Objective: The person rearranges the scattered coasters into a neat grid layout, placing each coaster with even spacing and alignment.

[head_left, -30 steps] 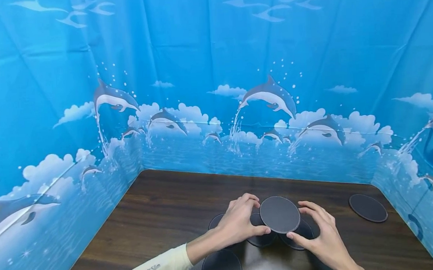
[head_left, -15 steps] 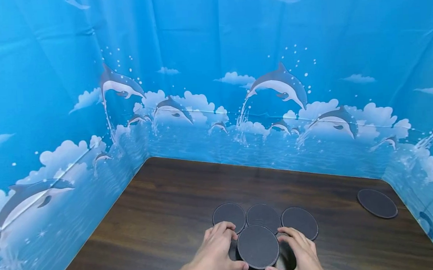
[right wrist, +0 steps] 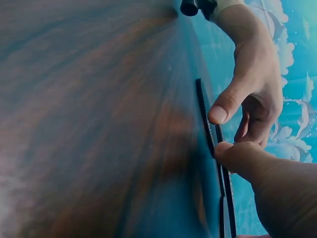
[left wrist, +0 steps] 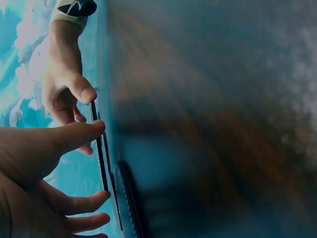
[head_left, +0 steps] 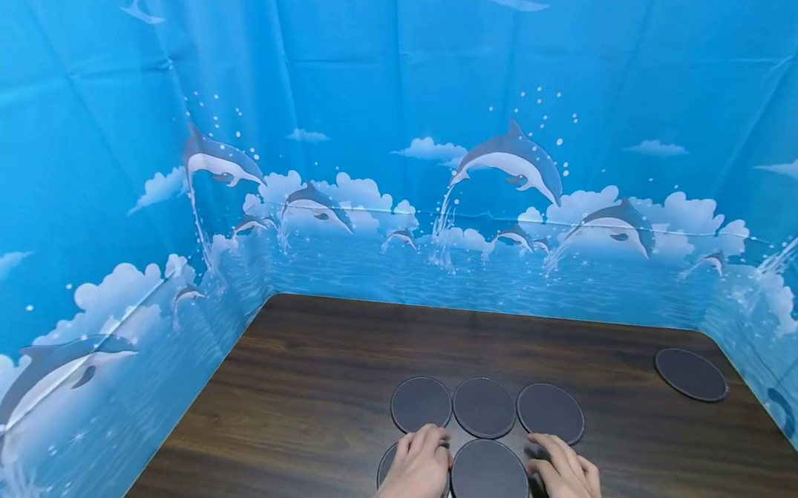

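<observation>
A round black coaster [head_left: 489, 476] with a stitched rim lies low in the front of the head view. My left hand [head_left: 414, 471] is at its left side, thumb and fingertips on the rim in the left wrist view, where the coaster [left wrist: 101, 161] shows edge-on. From the right, my right hand [head_left: 564, 470] holds the same coaster, its thumb at the edge. Partly under my left hand is another coaster [head_left: 385, 465]. Just beyond, three coasters form a row: left [head_left: 420, 403], middle [head_left: 484, 407] and right [head_left: 550, 412]. My right fingertips are close to the right one.
A lone coaster [head_left: 691, 374] lies at the far right of the dark wooden table [head_left: 299, 402]. A blue curtain [head_left: 367, 131] printed with dolphins stands along the table's back and sides.
Both hands have brought the raised coaster toward me and down to the tabletop, in front of the back row's middle coaster. The head view has tilted and shifted slightly.
</observation>
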A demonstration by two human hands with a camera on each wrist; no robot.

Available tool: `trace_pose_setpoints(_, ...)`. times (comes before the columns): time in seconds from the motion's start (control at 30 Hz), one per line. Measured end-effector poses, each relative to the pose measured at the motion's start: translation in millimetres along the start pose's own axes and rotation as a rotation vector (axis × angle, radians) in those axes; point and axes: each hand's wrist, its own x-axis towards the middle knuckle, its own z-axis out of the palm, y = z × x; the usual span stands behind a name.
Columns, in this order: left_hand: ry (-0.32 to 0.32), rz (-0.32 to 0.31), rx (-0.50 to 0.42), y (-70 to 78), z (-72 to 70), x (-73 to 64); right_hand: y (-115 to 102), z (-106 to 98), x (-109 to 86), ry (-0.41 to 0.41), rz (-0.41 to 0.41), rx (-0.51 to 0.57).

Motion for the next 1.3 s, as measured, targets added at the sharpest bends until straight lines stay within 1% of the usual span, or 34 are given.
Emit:
trace_pose_setpoints(0.07, 0.024, 0.033, 0.054, 1.6, 4.2, 2.3, 1, 0, -3.6, -0.009, 0.03, -0.02)
trace_pose_setpoints(0.13, 0.031, 0.047, 0.076, 2.6, 8.2, 4.5, 0, 0, -6.9, -0.042, 0.079, -0.024)
trace_pose_setpoints(0.2, -0.006, 0.045, 0.075, 3.6, 9.7, 6.3, -1, 0, -9.2, -0.075, 0.119, -0.03)
trace_pose_setpoints(0.3, -0.038, 0.035, 0.085, 4.5, 9.6, 8.3, 0, 1, -10.1, -0.115, 0.135, -0.037)
trace_pose_setpoints(0.37, -0.043, 0.032, 0.103, 5.4, 8.3, 9.4, 2, 1, -9.6, -0.106, 0.104, -0.05)
trace_pose_setpoints(0.43, -0.025, 0.032, 0.123, 5.9, 8.1, 10.3, 4, 1, -9.1, -0.092, 0.06, -0.068)
trace_pose_setpoints(0.5, -0.024, 0.03, 0.139, 6.2, 8.5, 10.9, 7, 2, -9.2, -0.069, 0.018, -0.085)
trace_pose_setpoints(0.6, -0.025, 0.025, 0.148, 7.1, 10.0, 10.9, 9, 4, -10.6, -0.043, -0.027, -0.109)
trace_pose_setpoints(0.7, -0.017, 0.027, 0.146, 7.6, 11.2, 11.2, 10, 4, -12.8, -0.026, -0.043, -0.116)
trace_pose_setpoints(0.77, -0.017, 0.027, 0.129, 6.9, 10.6, 12.1, 11, 3, -13.5, -0.025, -0.043, -0.115)
trace_pose_setpoints(0.9, -0.051, 0.004, 0.086, 3.0, 8.4, 12.9, 9, 3, -10.7, -0.06, -0.045, -0.113)
trace_pose_setpoints(0.97, -0.058, -0.004, 0.076, 1.1, 8.2, 12.0, 8, 4, -10.2, -0.064, -0.056, -0.117)
trace_pose_setpoints(1.17, -0.055, 0.012, 0.083, -0.2, 10.2, 10.2, 6, 8, -13.6, -0.004, -0.098, -0.155)
trace_pose_setpoints(1.3, -0.062, 0.01, 0.093, 1.7, 9.1, 10.4, 8, 7, -12.6, 0.001, -0.114, -0.162)
